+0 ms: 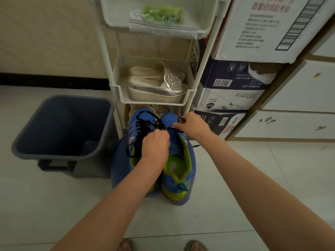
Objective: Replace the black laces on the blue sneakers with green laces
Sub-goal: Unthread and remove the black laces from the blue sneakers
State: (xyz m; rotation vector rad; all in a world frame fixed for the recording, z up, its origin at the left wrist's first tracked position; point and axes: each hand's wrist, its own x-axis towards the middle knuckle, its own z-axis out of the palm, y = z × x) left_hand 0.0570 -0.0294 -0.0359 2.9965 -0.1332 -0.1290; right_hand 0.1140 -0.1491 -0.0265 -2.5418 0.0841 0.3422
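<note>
Sneakers (pixel 178 160) stand side by side on the floor (pixel 235 178), heels toward me, toes at the rack (pixel 154 103). Left hand (pixel 155 144) curls its fingers round the black laces (pixel 140 131) between the shoes, while the right hand (pixel 194 124) pinches a lace loop by the toe. Green laces (pixel 161 13) lie bagged on the top shelf.

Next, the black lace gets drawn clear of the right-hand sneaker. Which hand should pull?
Right, probably: the right hand pinches the black lace near the toe. The left hand is curled down over the eyelets of the sneaker, better placed to steady it.
</note>
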